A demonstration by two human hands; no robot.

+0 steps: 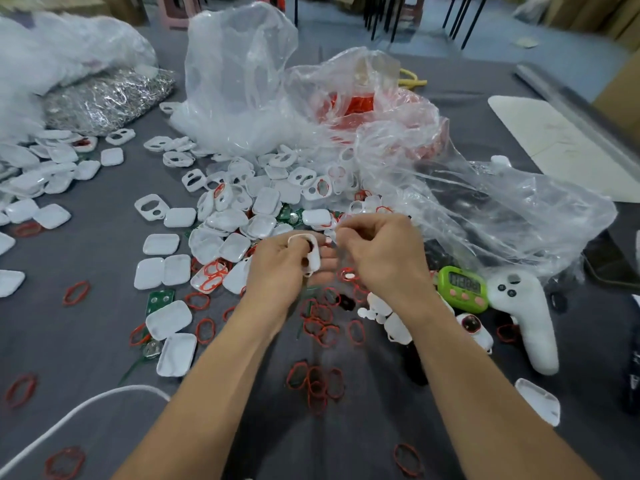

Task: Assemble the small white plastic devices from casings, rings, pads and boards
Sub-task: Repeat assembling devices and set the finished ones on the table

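A grey table [62, 341] fills most of the view; beyond its far edge lie a bluish floor, dark furniture legs [460, 19] and brown cardboard boxes [588, 12]. At least three clear plastic bags [239, 74] slump across the far half, their edges running together, and one holds a mass of red. A single heap of crinkled silver foil pieces [110, 98] lies far left. Dozens of white casings [239, 209], too many to count, spill from the bags toward the person, some solid shells and some frames with holes. One pale sheet [540, 133] lies far right. One white controller [530, 317] with three dark buttons lies near right, touching one green timer [462, 289] that has three pink buttons; its digits are too blurred to read. One white cable [79, 410] curves in near left. The left hand [277, 271] grips one holed casing [313, 256] above the table's middle. The right hand [384, 254], just beside it, has its fingertips pinched together; whether they hold anything cannot be told. Red rings [317, 389] are scattered by the dozen. Two green boards [157, 301] show plainly, others half buried
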